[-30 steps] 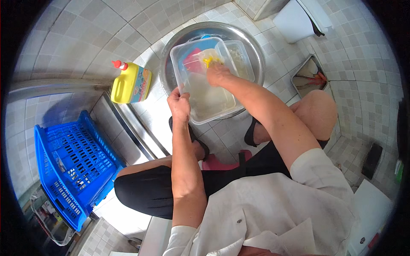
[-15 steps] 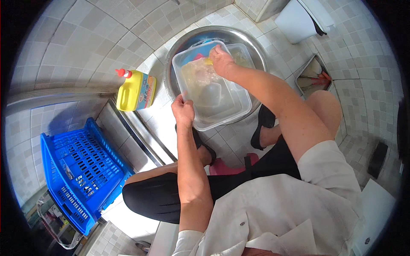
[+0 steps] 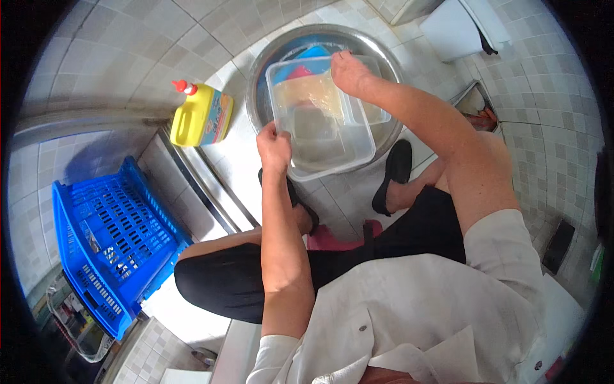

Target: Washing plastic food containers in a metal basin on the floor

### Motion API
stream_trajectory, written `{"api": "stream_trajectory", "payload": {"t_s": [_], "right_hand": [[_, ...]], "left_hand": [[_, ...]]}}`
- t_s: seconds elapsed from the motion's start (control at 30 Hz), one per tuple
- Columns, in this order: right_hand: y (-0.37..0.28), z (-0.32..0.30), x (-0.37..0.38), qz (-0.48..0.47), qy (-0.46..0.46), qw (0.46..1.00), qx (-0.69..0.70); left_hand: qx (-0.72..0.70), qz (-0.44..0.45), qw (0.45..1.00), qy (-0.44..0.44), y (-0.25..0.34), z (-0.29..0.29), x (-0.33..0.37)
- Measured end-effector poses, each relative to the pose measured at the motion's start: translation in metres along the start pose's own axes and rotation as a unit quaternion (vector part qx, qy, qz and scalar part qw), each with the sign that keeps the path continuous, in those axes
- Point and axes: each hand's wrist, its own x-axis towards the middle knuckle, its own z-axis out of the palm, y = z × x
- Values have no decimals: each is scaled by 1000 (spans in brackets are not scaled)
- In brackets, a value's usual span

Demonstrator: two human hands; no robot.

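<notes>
A clear rectangular plastic container (image 3: 358, 144) is tilted over a round metal basin (image 3: 358, 40). My left hand (image 3: 274, 150) is closed on its left rim. At the far rim, my right hand (image 3: 350, 72) grips the container with bent fingers; the fingertips are partly hidden. What looks like cloudy water lies inside the container. A second clear container (image 3: 384, 115) sits in the basin, partly covered by the first. Beyond and through the held container show a blue item (image 3: 314, 52) and a pink item (image 3: 298, 73), their kinds unclear.
Left of the basin stands a yellow jug (image 3: 190, 121) with a red cap. A blue slatted basket (image 3: 121, 230) leans farther left, past a metal door track (image 3: 208, 182). At the far right is a white bin (image 3: 451, 32). A pink stool (image 3: 332, 238) shows beneath me.
My right hand has moved slightly right along the far rim, and the yellow thing beside its fingers no longer shows. The container has shifted a little away from me; my left hand keeps its hold.
</notes>
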Motion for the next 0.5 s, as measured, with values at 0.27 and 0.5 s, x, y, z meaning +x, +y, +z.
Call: {"api": "stream_trajectory", "payload": {"t_s": [0.27,0.5], "right_hand": [[-36,16,23,-82,-1,996,19],[-68,34,24,-3,-11,967,254]], "left_hand": [[4,45,999,0,-4,-2,4],[-16,35,999,0,-6,0,9]]}}
